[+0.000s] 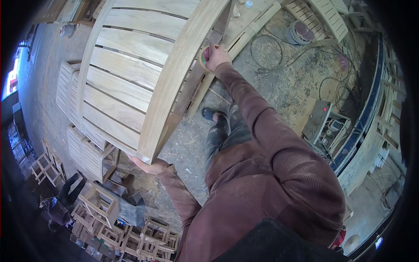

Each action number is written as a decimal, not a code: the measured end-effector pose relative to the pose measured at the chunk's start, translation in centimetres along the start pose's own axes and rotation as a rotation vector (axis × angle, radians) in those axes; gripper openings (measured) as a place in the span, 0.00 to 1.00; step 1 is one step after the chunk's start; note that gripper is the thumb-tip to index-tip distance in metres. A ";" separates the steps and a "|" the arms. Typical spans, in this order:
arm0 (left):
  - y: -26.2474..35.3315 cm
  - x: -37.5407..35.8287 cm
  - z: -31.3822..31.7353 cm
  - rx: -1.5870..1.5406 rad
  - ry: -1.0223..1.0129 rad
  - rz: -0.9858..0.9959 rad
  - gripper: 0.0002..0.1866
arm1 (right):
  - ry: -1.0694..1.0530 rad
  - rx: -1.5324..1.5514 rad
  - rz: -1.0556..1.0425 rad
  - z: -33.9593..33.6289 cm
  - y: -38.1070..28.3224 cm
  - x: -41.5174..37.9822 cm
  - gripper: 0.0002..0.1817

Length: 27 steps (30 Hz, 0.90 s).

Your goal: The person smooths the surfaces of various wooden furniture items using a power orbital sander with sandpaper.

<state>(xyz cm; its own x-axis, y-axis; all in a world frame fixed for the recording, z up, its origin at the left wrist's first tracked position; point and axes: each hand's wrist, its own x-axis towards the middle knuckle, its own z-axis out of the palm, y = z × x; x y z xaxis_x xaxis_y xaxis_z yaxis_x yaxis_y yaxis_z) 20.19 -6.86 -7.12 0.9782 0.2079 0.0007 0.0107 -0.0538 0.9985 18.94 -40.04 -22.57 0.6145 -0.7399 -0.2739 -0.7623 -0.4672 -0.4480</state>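
Observation:
A large slatted wooden tabletop (pixel 126 59) with a broad edge rail fills the upper middle of the head view, tilted up toward me. At its near lower corner, my left hand (pixel 150 166) grips the wood from beneath, its fingertips partly hidden behind the corner. My right hand (pixel 219 58) is closed on a round disc with a yellow rim (pixel 203 57), held against the side of the frame under the edge rail. The disc's exact kind is too small to make out.
Slatted wooden panels (pixel 87 150) stand left of the tabletop. A bucket (pixel 301 32), loose cables (pixel 266 56) and an opened electrical box (pixel 329 124) lie to the right. Wooden frames (pixel 148 238) are stacked at the lower left, near another person (pixel 61 205).

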 end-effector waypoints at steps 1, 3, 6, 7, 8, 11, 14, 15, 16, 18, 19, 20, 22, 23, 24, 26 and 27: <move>-0.4 -0.1 -0.4 -0.086 0.001 -0.094 0.33 | 0.005 -0.014 -0.022 -0.2 -0.1 0.0 0.28; -0.6 -0.3 -0.5 -0.174 0.004 -0.182 0.34 | 0.013 -0.023 -0.048 -0.3 -0.3 -0.4 0.28; -0.6 -0.5 0.1 -0.298 0.080 -0.246 0.35 | -0.083 -0.003 -0.068 0.7 -0.8 -2.8 0.30; -0.9 -0.6 0.0 -0.330 0.086 -0.269 0.36 | -0.083 0.006 -0.107 1.3 -0.8 -3.2 0.30; -1.2 -0.8 -0.2 -0.360 0.094 -0.292 0.36 | -0.085 0.016 -0.148 1.8 -0.7 -3.6 0.30; -1.7 -2.4 -0.5 -0.400 0.226 -0.418 0.36 | -0.067 0.039 -0.140 1.5 0.0 -1.5 0.29; -1.8 -3.3 0.0 -0.335 0.305 -0.522 0.35 | -0.108 0.024 -0.171 2.8 1.7 1.9 0.28; -2.3 -3.5 0.1 -0.340 0.301 -0.514 0.35 | -0.098 0.009 -0.171 1.1 1.5 1.0 0.25; -3.3 -3.6 0.2 -0.394 0.361 -0.571 0.33 | -0.089 0.015 -0.175 0.7 1.8 0.2 0.25; -6.6 -4.0 -0.3 -0.442 0.411 -0.623 0.32 | -0.111 -0.062 -0.290 0.7 2.4 -1.1 0.28; -9.1 -4.5 -1.0 -0.442 0.486 -0.656 0.31 | -0.108 -0.053 -0.284 -0.1 2.4 -1.5 0.28; -10.4 -4.8 -0.9 -0.438 0.563 -0.689 0.30 | -0.239 -0.021 -0.263 -1.2 2.2 -1.7 0.32; -11.2 -5.6 3.5 -0.391 0.899 -0.999 0.26 | -0.368 0.024 -0.231 -2.7 2.8 -1.5 0.35; -11.3 -6.6 5.4 -0.491 0.555 -1.088 0.25 | -0.376 0.089 -0.197 -3.4 4.3 -1.3 0.36; -11.1 -7.9 7.6 -0.581 0.205 -1.161 0.25 | -0.385 0.150 -0.163 -4.3 5.9 -1.1 0.38; -6.0 -9.3 19.3 -0.281 -0.299 -1.135 0.22 | -0.327 0.206 -0.051 -6.7 9.6 -0.9 0.37; -6.3 -9.2 23.2 -0.231 -0.548 -1.019 0.21 | -0.288 0.186 0.033 -7.3 11.7 -0.7 0.37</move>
<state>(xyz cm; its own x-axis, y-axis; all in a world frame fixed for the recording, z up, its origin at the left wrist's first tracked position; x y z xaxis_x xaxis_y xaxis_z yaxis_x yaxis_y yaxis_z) 15.99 -31.08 -14.70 0.4985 -0.3980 -0.7701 0.8558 0.0842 0.5104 8.14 -48.52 -21.43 0.6425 -0.5738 -0.5078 -0.7488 -0.3296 -0.5750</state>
